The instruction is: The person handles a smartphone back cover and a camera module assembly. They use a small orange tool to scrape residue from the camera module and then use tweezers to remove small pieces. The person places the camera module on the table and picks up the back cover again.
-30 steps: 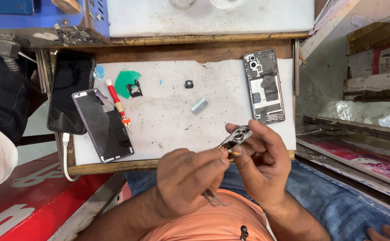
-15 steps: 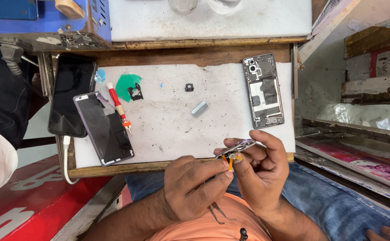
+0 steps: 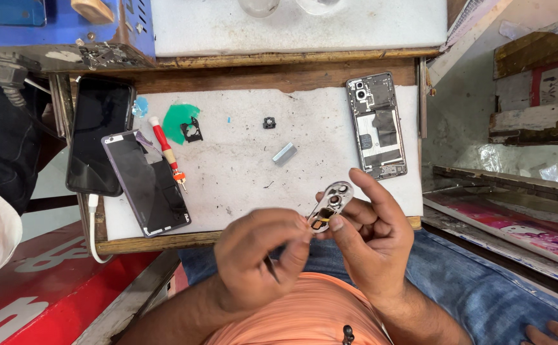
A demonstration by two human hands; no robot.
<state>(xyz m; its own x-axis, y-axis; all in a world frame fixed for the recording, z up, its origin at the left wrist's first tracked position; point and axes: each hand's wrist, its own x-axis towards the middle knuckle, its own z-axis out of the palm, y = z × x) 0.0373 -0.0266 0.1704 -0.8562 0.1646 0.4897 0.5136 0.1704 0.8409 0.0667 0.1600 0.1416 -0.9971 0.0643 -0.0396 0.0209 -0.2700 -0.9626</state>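
Right hand pinching silver camera frame, index finger stretching up; left hand curling, fingertips gripping frame lower end.

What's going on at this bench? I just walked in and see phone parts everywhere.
A person holds a small oval camera-lens frame between the right hand and left hand, above their lap. On the white mat lie an opened phone body, a detached back cover and a red screwdriver.
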